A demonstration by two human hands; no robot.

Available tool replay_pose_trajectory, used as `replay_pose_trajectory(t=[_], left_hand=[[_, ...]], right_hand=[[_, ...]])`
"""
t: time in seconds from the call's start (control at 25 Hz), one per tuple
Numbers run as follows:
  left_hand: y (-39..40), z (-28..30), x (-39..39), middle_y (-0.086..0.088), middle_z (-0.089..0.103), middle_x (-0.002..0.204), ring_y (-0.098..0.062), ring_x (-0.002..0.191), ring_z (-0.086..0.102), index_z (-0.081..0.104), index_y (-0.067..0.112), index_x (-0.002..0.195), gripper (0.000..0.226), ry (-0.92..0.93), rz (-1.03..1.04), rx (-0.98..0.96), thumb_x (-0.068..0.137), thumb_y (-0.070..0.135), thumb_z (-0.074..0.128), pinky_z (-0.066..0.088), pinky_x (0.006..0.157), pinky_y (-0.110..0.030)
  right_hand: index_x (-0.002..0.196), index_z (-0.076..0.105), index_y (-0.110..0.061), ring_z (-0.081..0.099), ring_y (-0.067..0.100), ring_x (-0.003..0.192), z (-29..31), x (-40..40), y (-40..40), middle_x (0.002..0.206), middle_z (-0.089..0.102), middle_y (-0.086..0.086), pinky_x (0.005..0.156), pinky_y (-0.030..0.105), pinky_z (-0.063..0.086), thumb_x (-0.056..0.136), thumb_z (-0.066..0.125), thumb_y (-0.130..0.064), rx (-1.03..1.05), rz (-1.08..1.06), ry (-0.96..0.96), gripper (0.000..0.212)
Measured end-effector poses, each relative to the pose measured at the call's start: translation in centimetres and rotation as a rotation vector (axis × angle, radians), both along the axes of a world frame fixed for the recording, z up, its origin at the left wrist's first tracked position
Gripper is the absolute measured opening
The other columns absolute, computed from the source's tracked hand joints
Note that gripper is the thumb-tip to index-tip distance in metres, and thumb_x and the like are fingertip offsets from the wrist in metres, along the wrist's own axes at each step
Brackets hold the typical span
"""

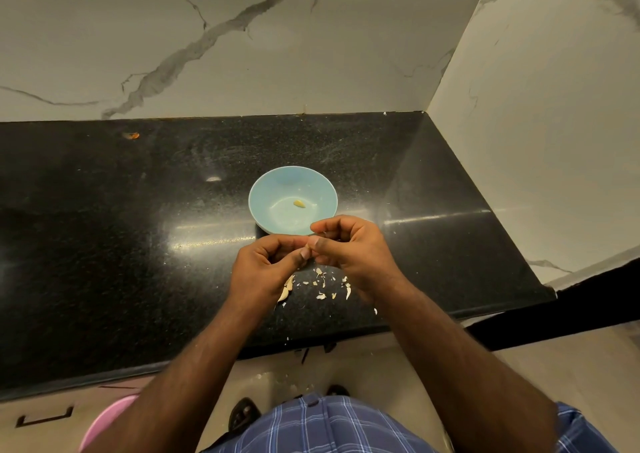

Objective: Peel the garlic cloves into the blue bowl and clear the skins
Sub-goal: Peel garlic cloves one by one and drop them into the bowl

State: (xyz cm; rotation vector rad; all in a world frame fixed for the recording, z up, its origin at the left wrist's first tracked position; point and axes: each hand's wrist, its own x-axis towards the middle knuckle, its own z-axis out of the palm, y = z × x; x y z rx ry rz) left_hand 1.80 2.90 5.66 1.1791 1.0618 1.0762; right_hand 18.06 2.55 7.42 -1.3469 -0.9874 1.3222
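Both hands, left hand point(268, 262) and right hand point(349, 248), meeting fingertip to fingertip just short of blue bowl point(263, 206); one peeled clove point(299, 204) inside, skins point(320, 284) scattered on black counter point(138, 227) below.

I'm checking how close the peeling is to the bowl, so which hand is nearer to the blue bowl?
Right. The right hand has its curled fingers at the blue bowl's near rim, overlapping it in the head view. The left hand sits lower left, clear of the rim.

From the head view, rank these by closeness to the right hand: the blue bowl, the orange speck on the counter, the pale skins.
From the right hand:
1. Pale garlic skins, just below it, nearer the counter's front edge.
2. Light blue round bowl, just behind it.
3. Orange speck, far back left.
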Motion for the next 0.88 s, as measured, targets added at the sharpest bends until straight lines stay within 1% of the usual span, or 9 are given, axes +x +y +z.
replay_pose_trajectory(t=[0.12, 0.24, 0.36, 0.44, 0.56, 0.64, 0.76, 0.84, 0.88], left_hand=[[0.2, -0.2, -0.1, -0.006, 0.080, 0.092, -0.022, 0.090, 0.077, 0.077, 0.009, 0.099, 0.015, -0.006, 0.008, -0.011, 0.087, 0.000, 0.074, 0.060, 0.081, -0.027], [0.1, -0.4, 0.0, -0.006, 0.080, 0.089, -0.020, 0.087, 0.077, 0.076, 0.009, 0.097, 0.015, -0.001, 0.015, -0.017, 0.086, -0.001, 0.075, 0.061, 0.079, -0.025], [0.3, -0.6, -0.1, -0.005, 0.080, 0.088, -0.020, 0.086, 0.077, 0.076, 0.009, 0.097, 0.016, 0.027, 0.014, -0.022, 0.084, 0.000, 0.076, 0.062, 0.081, -0.027], [0.3, -0.6, -0.1, -0.006, 0.080, 0.089, -0.021, 0.087, 0.077, 0.076, 0.007, 0.099, 0.016, 0.017, 0.002, -0.024, 0.084, 0.000, 0.076, 0.062, 0.081, -0.028], [0.2, -0.5, -0.1, -0.012, 0.079, 0.092, -0.025, 0.089, 0.077, 0.075, 0.003, 0.101, 0.015, -0.051, -0.001, -0.043, 0.087, -0.001, 0.073, 0.061, 0.079, -0.026], [0.1, -0.5, -0.1, -0.017, 0.078, 0.093, -0.026, 0.089, 0.077, 0.073, -0.001, 0.103, 0.015, -0.101, 0.009, -0.079, 0.088, -0.002, 0.071, 0.060, 0.077, -0.024], [0.2, -0.6, -0.1, -0.022, 0.076, 0.096, -0.027, 0.090, 0.076, 0.072, -0.002, 0.103, 0.020, -0.226, 0.026, -0.160, 0.084, 0.002, 0.072, 0.061, 0.077, -0.025], [0.2, -0.6, -0.2, -0.021, 0.076, 0.095, -0.026, 0.087, 0.076, 0.072, -0.001, 0.102, 0.023, -0.297, 0.056, -0.211, 0.080, 0.006, 0.072, 0.062, 0.077, -0.025], [0.3, -0.6, -0.1, -0.021, 0.076, 0.095, -0.025, 0.086, 0.076, 0.071, -0.001, 0.102, 0.021, -0.314, 0.067, -0.230, 0.082, 0.004, 0.071, 0.062, 0.078, -0.025]], right_hand=[[0.105, 0.071, -0.003, 0.072, 0.025, 0.082, -0.1, 0.1, 0.0, 0.088, 0.074, 0.016, 0.071, 0.033, 0.059, 0.085, 0.074, 0.005, 0.000, 0.009, 0.016, 0.022], [0.104, 0.070, -0.005, 0.072, 0.026, 0.080, -0.1, 0.0, 0.0, 0.092, 0.074, 0.020, 0.071, 0.034, 0.060, 0.085, 0.072, 0.005, 0.011, 0.002, -0.089, 0.023], [0.104, 0.068, -0.008, 0.069, 0.020, 0.071, -0.1, -0.2, 0.1, 0.084, 0.073, 0.017, 0.065, 0.031, 0.057, 0.085, 0.070, 0.003, -0.004, 0.014, -0.168, 0.022], [0.105, 0.067, -0.010, 0.067, 0.013, 0.067, 0.0, -0.2, 0.1, 0.079, 0.071, 0.011, 0.063, 0.027, 0.055, 0.085, 0.069, 0.002, 0.007, 0.038, -0.214, 0.024], [0.108, 0.065, -0.012, 0.062, -0.001, 0.060, 0.2, -0.1, -0.2, 0.074, 0.066, 0.001, 0.058, 0.014, 0.049, 0.087, 0.070, -0.003, 0.049, 0.080, -0.329, 0.023], [0.108, 0.065, -0.014, 0.057, -0.004, 0.058, 0.1, -0.1, -0.4, 0.073, 0.063, -0.002, 0.055, 0.011, 0.046, 0.089, 0.071, -0.007, 0.072, 0.086, -0.439, 0.021], [0.106, 0.066, -0.019, 0.054, 0.002, 0.062, -0.6, 0.4, -0.3, 0.073, 0.062, -0.005, 0.059, 0.017, 0.046, 0.090, 0.067, -0.009, 0.085, 0.078, -0.621, 0.019], [0.107, 0.069, -0.019, 0.054, 0.004, 0.064, -1.1, 1.1, -0.2, 0.073, 0.061, -0.007, 0.063, 0.023, 0.048, 0.090, 0.062, -0.009, 0.069, 0.082, -0.729, 0.020], [0.108, 0.071, -0.019, 0.053, 0.003, 0.066, -1.2, 1.5, -0.1, 0.075, 0.061, -0.010, 0.066, 0.024, 0.047, 0.092, 0.061, -0.009, 0.057, 0.095, -0.780, 0.021]])
